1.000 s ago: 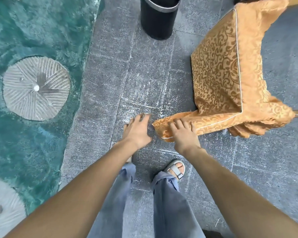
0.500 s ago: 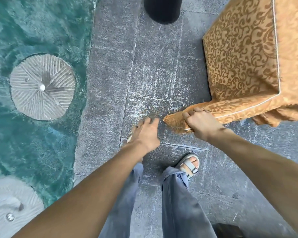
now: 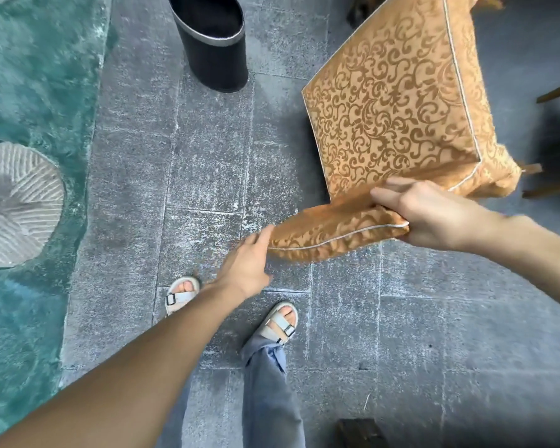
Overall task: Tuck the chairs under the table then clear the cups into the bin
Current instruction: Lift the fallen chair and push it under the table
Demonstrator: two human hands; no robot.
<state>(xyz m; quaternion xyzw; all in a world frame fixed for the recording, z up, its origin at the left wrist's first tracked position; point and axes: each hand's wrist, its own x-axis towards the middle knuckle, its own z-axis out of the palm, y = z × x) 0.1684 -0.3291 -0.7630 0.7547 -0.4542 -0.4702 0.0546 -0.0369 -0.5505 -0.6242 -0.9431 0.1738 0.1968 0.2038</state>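
The right hand [image 3: 434, 215] grips the top edge of the chair [image 3: 392, 108] cover. The left hand [image 3: 246, 266] is open, fingertips touching the fabric. The black bin [image 3: 212, 43] stands near; its inside looks dark, contents unclear.

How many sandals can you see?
2. One sandal is on the foot just left of the left hand; the other sandal is below that hand, poking out from the jeans.
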